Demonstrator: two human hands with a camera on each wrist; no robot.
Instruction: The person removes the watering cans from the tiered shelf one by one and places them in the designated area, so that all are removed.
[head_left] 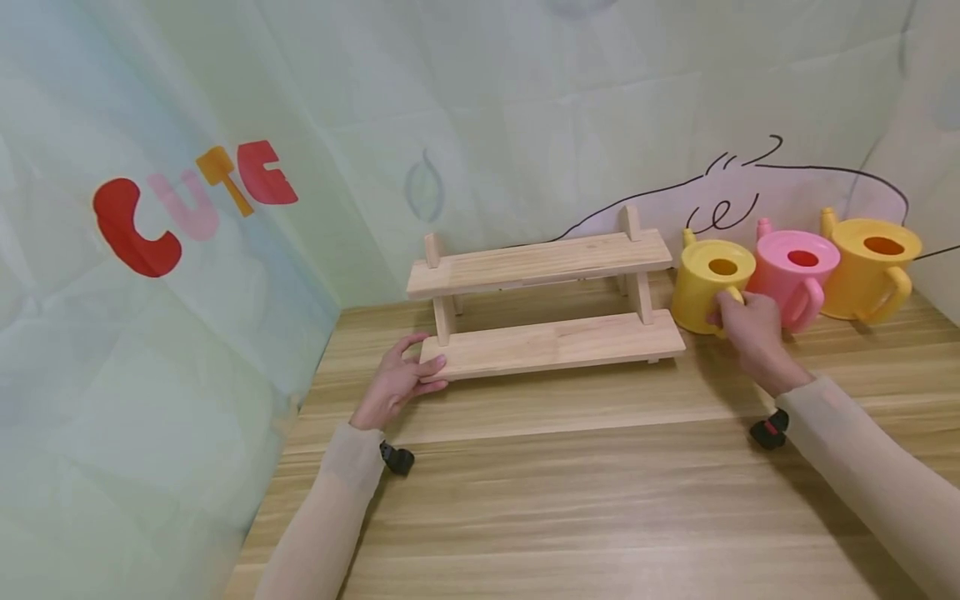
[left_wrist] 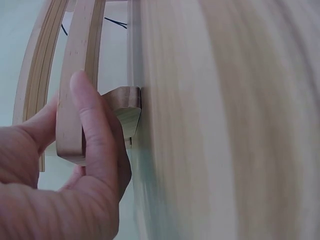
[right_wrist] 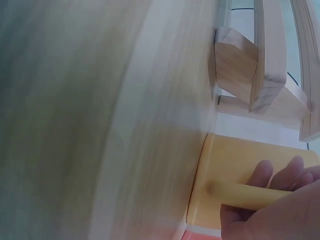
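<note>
A two-tier wooden shelf stands against the back of the table. My left hand grips the left end of its lower board, with the thumb on top and fingers underneath; the left wrist view shows the board's end between them. At the shelf's right, a small yellow watering can stands upright. My right hand holds its handle, the fingers passing through the loop. Right beside it are a pink watering can and a larger yellow-orange watering can, both upright.
The wood-grain table spreads in front of the shelf. Behind it hangs a pale printed cloth, which also covers the left side and bears the letters CUTE. A black wrist device sits at the left cuff, another at the right.
</note>
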